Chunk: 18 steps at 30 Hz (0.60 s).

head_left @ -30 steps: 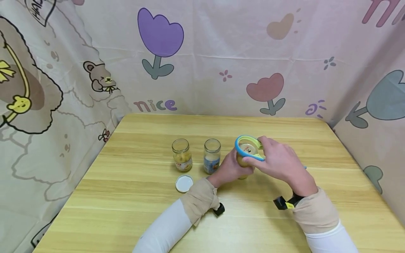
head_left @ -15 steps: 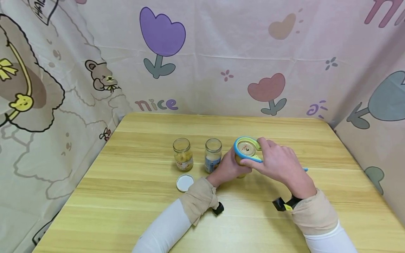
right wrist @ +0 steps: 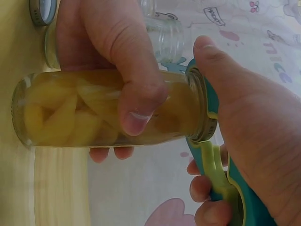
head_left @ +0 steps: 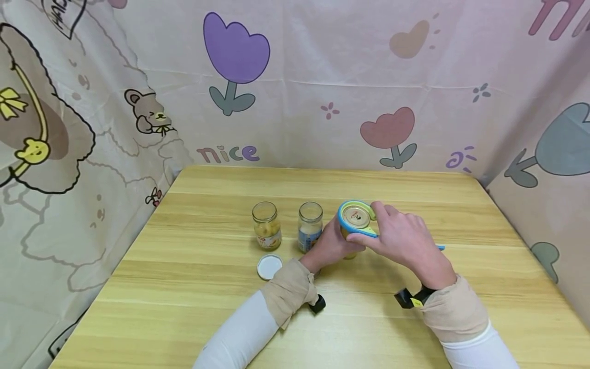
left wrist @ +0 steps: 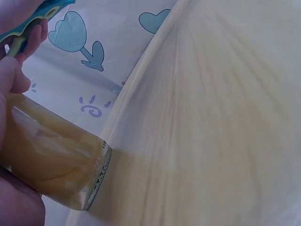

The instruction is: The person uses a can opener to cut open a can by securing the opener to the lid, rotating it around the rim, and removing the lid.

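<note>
My left hand (head_left: 333, 243) grips a glass jar (right wrist: 61, 110) of yellow fruit pieces in liquid, fingers and thumb wrapped round its body. A metal lid (head_left: 356, 217) tops this jar. Round the lid lies the loop of a blue and green jar opener (head_left: 341, 219), whose handles my right hand (head_left: 407, 241) holds. In the right wrist view the thumb presses along one side of the opener while the fingers curl round the other. The jar's base is at or close to the tabletop; whether it touches cannot be told.
Two lidless glass jars stand left of my hands: one with yellow fruit (head_left: 269, 240) and one with a blue label (head_left: 310, 237). A loose lid (head_left: 269, 267) lies white side up before them on the wooden table (head_left: 221, 297). Patterned cloth (head_left: 304, 61) hangs behind.
The opener loop has come down and sits closer round the lid. My right hand has shifted slightly left with it, and the held jar has moved a little left too.
</note>
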{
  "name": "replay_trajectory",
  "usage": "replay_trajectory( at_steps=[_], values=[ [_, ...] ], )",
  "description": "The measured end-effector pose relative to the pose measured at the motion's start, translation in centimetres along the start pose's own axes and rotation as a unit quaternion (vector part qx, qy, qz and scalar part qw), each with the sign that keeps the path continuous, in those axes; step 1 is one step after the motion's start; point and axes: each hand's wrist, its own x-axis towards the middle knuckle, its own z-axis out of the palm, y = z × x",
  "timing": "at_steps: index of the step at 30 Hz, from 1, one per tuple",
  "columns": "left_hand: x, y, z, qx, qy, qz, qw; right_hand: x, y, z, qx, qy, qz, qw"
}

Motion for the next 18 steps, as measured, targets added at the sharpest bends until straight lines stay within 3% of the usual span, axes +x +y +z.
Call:
replay_trajectory(
  at_steps=[18],
  values=[
    [0.03,0.07,0.00,0.003,-0.002,0.001,1.0000,-0.02,0.03,-0.30,-0.002,-0.002,-0.006,1.0000]
  ],
)
